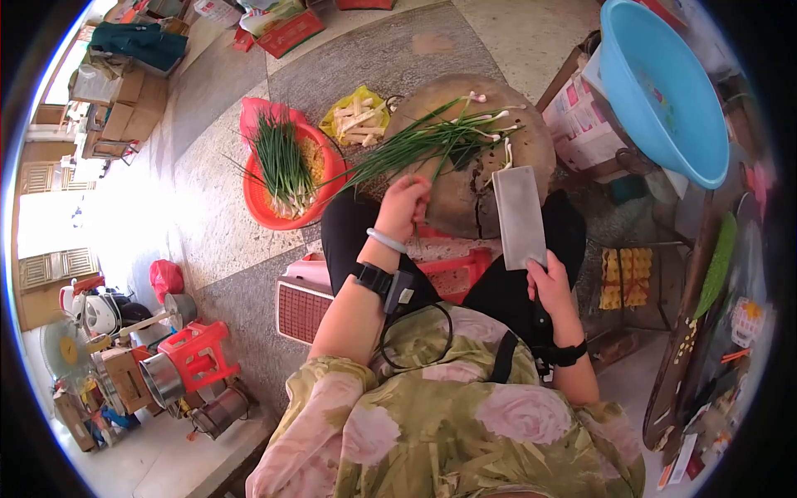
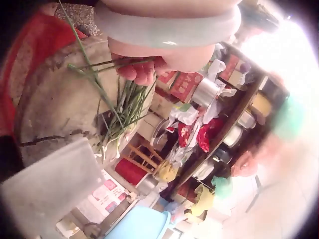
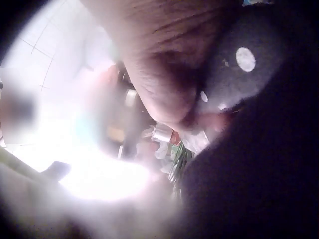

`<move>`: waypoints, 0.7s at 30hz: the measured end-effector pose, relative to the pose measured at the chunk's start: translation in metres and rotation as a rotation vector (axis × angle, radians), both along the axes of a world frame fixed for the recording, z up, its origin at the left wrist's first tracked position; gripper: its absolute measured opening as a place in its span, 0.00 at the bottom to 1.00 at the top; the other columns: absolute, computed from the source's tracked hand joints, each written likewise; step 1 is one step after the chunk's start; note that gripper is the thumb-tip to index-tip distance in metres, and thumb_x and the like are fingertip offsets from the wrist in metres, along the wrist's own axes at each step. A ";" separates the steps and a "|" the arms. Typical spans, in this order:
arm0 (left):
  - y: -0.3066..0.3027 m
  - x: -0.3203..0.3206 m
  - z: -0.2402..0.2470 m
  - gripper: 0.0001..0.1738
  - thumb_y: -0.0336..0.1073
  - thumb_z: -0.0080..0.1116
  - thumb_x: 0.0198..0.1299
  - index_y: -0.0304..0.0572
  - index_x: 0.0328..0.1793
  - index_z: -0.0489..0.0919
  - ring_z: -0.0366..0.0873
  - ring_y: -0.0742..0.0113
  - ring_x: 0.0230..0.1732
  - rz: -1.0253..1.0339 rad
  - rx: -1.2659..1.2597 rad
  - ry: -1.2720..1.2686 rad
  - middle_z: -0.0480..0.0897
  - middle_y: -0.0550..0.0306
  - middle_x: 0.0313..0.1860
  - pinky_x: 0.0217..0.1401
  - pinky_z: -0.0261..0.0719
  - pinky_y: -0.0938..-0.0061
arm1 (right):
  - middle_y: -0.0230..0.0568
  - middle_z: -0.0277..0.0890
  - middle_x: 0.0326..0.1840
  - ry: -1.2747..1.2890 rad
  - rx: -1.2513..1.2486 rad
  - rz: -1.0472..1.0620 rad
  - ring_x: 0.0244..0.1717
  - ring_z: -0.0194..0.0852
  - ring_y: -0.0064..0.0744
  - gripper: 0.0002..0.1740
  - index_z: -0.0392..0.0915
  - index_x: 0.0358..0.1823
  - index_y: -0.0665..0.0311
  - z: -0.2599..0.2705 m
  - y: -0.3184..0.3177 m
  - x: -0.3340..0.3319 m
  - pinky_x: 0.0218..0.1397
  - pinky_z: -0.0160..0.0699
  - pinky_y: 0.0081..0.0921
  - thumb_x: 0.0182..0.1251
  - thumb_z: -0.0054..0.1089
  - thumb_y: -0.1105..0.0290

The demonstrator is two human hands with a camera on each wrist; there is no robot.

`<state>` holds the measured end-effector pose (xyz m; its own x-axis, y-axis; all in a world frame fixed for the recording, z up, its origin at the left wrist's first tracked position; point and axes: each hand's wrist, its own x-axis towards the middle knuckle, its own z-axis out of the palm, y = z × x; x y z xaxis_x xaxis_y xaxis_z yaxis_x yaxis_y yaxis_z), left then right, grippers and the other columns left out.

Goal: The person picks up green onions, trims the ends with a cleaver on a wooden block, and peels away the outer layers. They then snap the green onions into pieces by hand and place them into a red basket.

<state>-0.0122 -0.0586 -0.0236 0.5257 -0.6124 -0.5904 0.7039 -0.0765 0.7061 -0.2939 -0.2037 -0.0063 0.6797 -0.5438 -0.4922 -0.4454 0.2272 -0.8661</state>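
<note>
My right hand (image 1: 552, 286) grips a cleaver (image 1: 520, 216) by its dark handle, the broad blade pointing away over the near right edge of a round wooden chopping block (image 1: 531, 149). In the right wrist view the dark handle (image 3: 245, 59) with pale rivets fills much of the picture. Scallions (image 1: 407, 149) lie across the block, white bulbs to the right, green tops hanging over its left edge. Curled at the block's near left edge, my left hand (image 1: 405, 206) pinches a thin green scallion leaf (image 2: 104, 64), seen in the left wrist view. A bracelet rings that wrist.
Left of the block stands a red basin (image 1: 256, 203) with a bunch of scallions (image 1: 285, 158). Pale cut sticks (image 1: 361, 120) sit in a yellow bag beside it. A blue tub (image 1: 706, 158) rises at the right. Under the block shows a red stool (image 1: 473, 266).
</note>
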 end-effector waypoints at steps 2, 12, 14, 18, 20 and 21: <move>-0.014 -0.010 -0.010 0.05 0.28 0.54 0.56 0.42 0.40 0.74 0.63 0.75 0.16 -0.103 0.127 -0.090 0.71 0.62 0.23 0.20 0.62 0.78 | 0.31 0.66 0.18 -0.016 0.039 -0.027 0.13 0.63 0.19 0.08 0.72 0.41 0.68 -0.001 -0.003 0.000 0.16 0.63 0.19 0.67 0.51 0.70; -0.048 -0.042 -0.028 0.12 0.37 0.51 0.58 0.37 0.44 0.73 0.80 0.43 0.38 -0.834 0.596 -1.487 0.80 0.40 0.38 0.38 0.79 0.56 | 0.31 0.66 0.18 -0.024 0.098 -0.047 0.13 0.62 0.20 0.08 0.72 0.40 0.68 -0.003 -0.004 0.003 0.16 0.63 0.20 0.66 0.52 0.69; -0.045 -0.043 -0.023 0.13 0.37 0.51 0.58 0.36 0.44 0.73 0.80 0.42 0.38 -0.903 0.628 -1.493 0.80 0.39 0.37 0.39 0.79 0.56 | 0.31 0.66 0.18 -0.029 0.116 -0.042 0.13 0.62 0.20 0.08 0.72 0.40 0.68 -0.003 -0.005 0.003 0.16 0.63 0.20 0.66 0.52 0.69; -0.024 -0.042 -0.002 0.12 0.39 0.52 0.57 0.38 0.40 0.76 0.80 0.42 0.39 -1.335 0.402 -1.312 0.81 0.41 0.33 0.41 0.78 0.56 | 0.31 0.66 0.18 -0.051 0.124 -0.054 0.12 0.63 0.20 0.09 0.72 0.40 0.68 -0.006 -0.005 0.003 0.16 0.64 0.20 0.66 0.52 0.69; -0.022 -0.038 0.002 0.12 0.39 0.53 0.56 0.38 0.38 0.77 0.79 0.42 0.38 -1.435 0.262 -1.283 0.81 0.42 0.32 0.41 0.78 0.57 | 0.31 0.67 0.18 -0.037 0.116 -0.036 0.12 0.63 0.20 0.09 0.73 0.41 0.68 -0.005 -0.006 0.005 0.16 0.64 0.20 0.66 0.53 0.69; -0.024 -0.034 0.003 0.11 0.39 0.54 0.55 0.38 0.37 0.77 0.79 0.42 0.38 -1.383 0.304 -1.304 0.81 0.42 0.32 0.42 0.77 0.57 | 0.31 0.67 0.18 -0.042 0.121 -0.040 0.12 0.63 0.20 0.09 0.73 0.41 0.68 -0.007 -0.006 0.006 0.16 0.64 0.20 0.66 0.53 0.69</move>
<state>-0.0460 -0.0828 -0.0209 -0.0236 -0.8958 -0.4438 -0.8175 -0.2382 0.5243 -0.2882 -0.2100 -0.0131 0.6796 -0.5097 -0.5276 -0.3980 0.3479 -0.8489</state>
